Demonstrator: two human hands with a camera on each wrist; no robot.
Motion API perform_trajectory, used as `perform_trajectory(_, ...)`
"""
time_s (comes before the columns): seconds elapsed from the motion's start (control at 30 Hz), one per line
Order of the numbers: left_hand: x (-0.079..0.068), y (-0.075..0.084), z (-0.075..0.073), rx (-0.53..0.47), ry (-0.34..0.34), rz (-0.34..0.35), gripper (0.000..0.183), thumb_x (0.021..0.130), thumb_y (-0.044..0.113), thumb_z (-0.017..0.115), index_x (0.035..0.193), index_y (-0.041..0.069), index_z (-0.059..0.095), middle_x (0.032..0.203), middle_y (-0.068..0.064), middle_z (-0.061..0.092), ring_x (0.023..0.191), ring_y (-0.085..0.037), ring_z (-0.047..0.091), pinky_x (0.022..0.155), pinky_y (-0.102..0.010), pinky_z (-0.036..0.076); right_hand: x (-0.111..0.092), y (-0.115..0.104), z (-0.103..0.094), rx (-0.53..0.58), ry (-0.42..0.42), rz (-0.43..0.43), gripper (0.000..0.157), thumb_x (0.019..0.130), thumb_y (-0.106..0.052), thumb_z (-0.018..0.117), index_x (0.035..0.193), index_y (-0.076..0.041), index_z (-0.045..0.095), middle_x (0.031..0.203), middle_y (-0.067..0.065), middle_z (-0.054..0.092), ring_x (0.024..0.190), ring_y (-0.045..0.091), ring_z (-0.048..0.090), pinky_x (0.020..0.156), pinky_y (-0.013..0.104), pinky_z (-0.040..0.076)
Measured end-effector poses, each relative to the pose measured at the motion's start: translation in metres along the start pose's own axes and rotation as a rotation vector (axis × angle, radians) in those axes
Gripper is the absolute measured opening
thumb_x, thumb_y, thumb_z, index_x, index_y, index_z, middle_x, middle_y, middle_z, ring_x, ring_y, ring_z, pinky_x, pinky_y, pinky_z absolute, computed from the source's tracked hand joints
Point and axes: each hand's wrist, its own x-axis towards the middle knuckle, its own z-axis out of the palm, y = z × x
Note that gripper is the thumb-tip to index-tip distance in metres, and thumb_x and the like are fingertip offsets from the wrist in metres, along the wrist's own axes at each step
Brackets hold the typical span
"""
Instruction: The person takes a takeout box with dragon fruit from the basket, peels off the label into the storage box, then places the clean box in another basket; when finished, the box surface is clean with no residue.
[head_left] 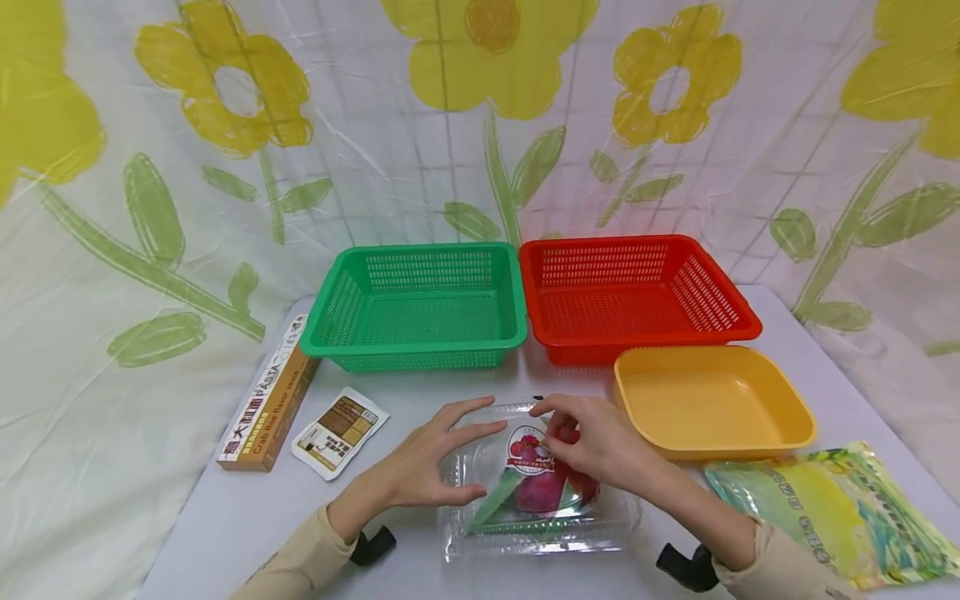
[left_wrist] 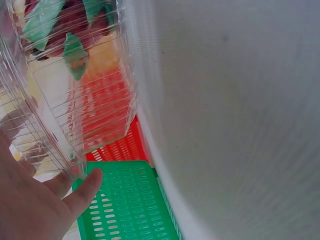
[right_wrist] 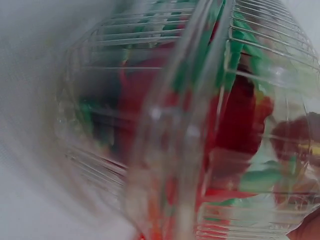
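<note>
Near the front middle of the white surface (head_left: 408,396), a clear ribbed plastic clamshell container (head_left: 534,548) is lying, red and green contents showing through. Its round white-and-red label (head_left: 531,450) and right portion are being partly covered by the right hand (head_left: 588,442), whose fingers are bending towards the thumb; cannot tell whether they are pinching anything. The right wrist view is blurring badly; the left one is cutting the container off. The left hand (head_left: 427,462) is spreading its fingers and thumb wide at the container's left edge.

Around: a green perforated plastic basket (head_left: 420,364) and a red perforated plastic basket (head_left: 585,354) are standing behind, side by side; a yellow rounded plastic tray (head_left: 720,454) is hiding part of the red one. A yellow-green glossy packet (head_left: 832,508) is lying before the tray, right end running out of frame. Left: a brown-and-white long pasta box (head_left: 270,400) and a small white-and-brown pouch (head_left: 341,433).

Edges: a narrow strip of surface is showing between container and baskets, a wider one towards the pouch.
</note>
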Motion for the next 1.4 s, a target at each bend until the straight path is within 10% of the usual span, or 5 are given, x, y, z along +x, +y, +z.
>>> perform_trajectory(0.73, -0.001, -0.001, -0.003, -0.004, 0.009, -0.001, 0.076, 0.084, 0.054, 0.069, 0.15, 0.025, 0.044, 0.16, -0.001, 0.025, 0.14, -0.023, 0.034, 0.101, -0.053, 0.044, -0.001, -0.001, -0.023, 0.066, 0.087, -0.018, 0.022, 0.083, -0.005, 0.076, 0.105, -0.01, 0.074, 0.081, -0.007, 0.067, 0.072, 0.01, 0.058, 0.061, 0.023, 0.053)
perform_trajectory(1.4, 0.0, 0.001, 0.0, -0.013, 0.001, 0.007, 0.076, 0.084, 0.053, 0.069, 0.149, 0.024, 0.044, 0.16, -0.002, 0.025, 0.14, -0.023, 0.033, 0.099, -0.054, 0.045, 0.007, 0.06, -0.075, 0.021, 0.189, 0.085, 0.014, 0.087, -0.003, 0.073, 0.101, -0.006, 0.077, 0.088, 0.004, 0.072, 0.074, 0.019, 0.058, 0.063, 0.023, 0.052)
